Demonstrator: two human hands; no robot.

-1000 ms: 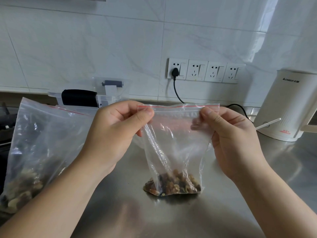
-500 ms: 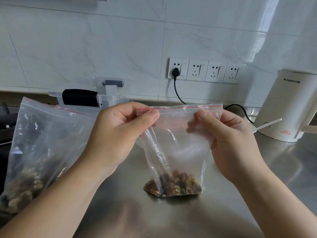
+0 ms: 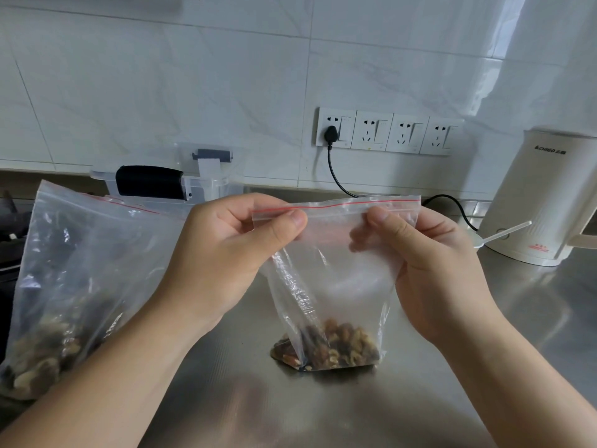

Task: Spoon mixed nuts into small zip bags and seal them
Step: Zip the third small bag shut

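Small clear zip bag, upright on steel tabletop, held at its red-lined seal.
Left hand (image 3: 223, 253) pinches the top strip of the small clear plastic zip bag (image 3: 332, 286) at its left end; right hand (image 3: 429, 263) pinches it towards the right end. Brown mixed nuts (image 3: 326, 345) fill its bottom on the brushed steel tabletop (image 3: 484, 318). Large clear nut bag (image 3: 74, 279) stands left; white plastic spoon (image 3: 504, 233) leans by the cream electric kettle (image 3: 546, 202).

The brand "CHIGO" is printed in grey, with a small logo mark before it, near the top of the white kettle (image 3: 542, 202). Small red markings are seen low on its body, too small to be read. No other text can be read.
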